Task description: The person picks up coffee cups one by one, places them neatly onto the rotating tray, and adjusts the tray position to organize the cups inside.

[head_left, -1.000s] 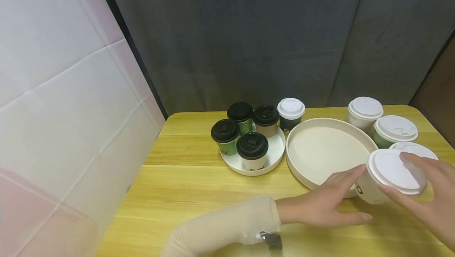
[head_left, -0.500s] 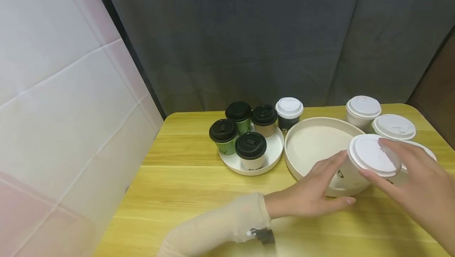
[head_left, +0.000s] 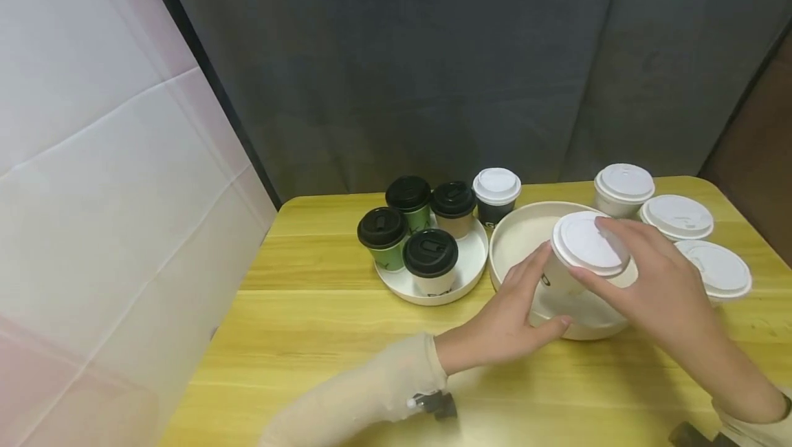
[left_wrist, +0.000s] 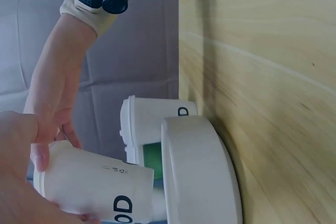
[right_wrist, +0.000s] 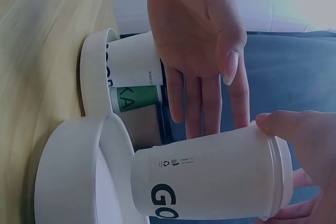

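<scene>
My right hand (head_left: 665,289) grips a white paper coffee cup (head_left: 584,244) near its white lid, thumb on one side and fingers on the other. The cup hangs over the round cream tray (head_left: 516,241); the right wrist view shows its base above the tray's inside. My left hand (head_left: 495,323) is beside the cup's left side, its fingers extended and thumb spread. In the right wrist view the left fingertips reach very near the cup (right_wrist: 205,179); whether they touch it I cannot tell.
Left of the tray, a smaller white plate (head_left: 475,254) bears several black-lidded cups (head_left: 431,254). Behind stands a dark cup with a white lid (head_left: 497,192). White-lidded cups (head_left: 677,216) line the tray's right side. A dark curtain (head_left: 396,75) closes off the wooden table's back.
Both hands have moved left together, and the right hand has carried the white cup from the tray's right front edge to above the tray. The other cups stay in place.
</scene>
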Motion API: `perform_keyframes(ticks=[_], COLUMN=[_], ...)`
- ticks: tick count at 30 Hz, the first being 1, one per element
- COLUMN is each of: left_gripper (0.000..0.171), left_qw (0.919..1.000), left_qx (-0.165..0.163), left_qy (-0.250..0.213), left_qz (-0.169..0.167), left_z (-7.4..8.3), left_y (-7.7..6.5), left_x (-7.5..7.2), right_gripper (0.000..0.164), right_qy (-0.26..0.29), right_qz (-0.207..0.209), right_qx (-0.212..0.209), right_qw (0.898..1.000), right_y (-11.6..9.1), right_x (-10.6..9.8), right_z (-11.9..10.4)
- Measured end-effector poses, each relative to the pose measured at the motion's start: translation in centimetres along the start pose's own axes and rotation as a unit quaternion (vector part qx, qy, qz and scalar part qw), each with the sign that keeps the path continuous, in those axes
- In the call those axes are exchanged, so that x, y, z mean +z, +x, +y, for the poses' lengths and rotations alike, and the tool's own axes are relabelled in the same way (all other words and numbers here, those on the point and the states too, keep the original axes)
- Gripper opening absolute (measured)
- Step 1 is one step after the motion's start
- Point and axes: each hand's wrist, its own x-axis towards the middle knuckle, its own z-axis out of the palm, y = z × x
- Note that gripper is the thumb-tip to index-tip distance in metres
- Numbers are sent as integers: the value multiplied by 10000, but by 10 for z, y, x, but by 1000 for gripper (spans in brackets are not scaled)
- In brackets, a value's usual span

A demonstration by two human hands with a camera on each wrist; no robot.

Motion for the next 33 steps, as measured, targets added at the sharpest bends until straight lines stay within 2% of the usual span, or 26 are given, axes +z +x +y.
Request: perform_keyframes(ticks=[7, 12, 20, 33], left_gripper=[95, 97, 97, 96], left_qw=[9991, 9979, 9928, 9907], left_qx=[-313, -485, -1026, -1245], left_qy=[26, -132, -458, -381], left_qz=[286, 397, 411, 398], left_z=[-11, -19, -29, -41], left_y=[-8, -11, -16, -19], left_x=[-7, -10, -9, -8], right_gripper=[71, 69, 67, 68], right_qy=[-13, -56, 37, -212], right_qz=[-94, -197, -428, -422], right_qx=[-344, -451, -608, -673], right_qw=[9994, 9988, 9972, 9966], right_y=[13, 21, 29, 32], right_x=[20, 31, 48, 70], right_z=[-4, -7, -9, -5])
